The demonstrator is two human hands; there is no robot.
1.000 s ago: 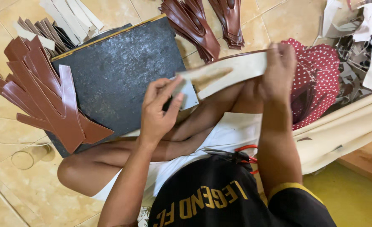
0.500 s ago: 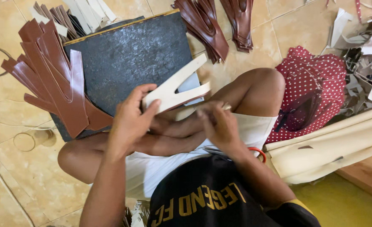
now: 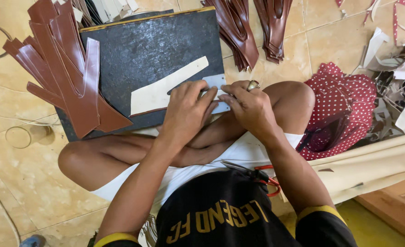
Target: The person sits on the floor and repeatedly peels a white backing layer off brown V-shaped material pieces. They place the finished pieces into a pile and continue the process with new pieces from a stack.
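hands meet at the near end of our cream strip (image 3: pixel 166 89) on the dark board (image 3: pixel 134 50): left hand (image 3: pixel 186 112) and right hand (image 3: pixel 250 107) press flat-fingered, grasping nothing; strip runs up-right.

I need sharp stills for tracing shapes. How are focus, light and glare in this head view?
Head view: even, soft light; left hand, right hand and cream cut-out piece look sharp, no motion blur; faint sheen on the brown strips; mild wide-angle bending at the edges.

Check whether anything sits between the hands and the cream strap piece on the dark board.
Nothing visible does. The left hand and right hand already press directly on the cream strap piece, which lies flat on the dark board.
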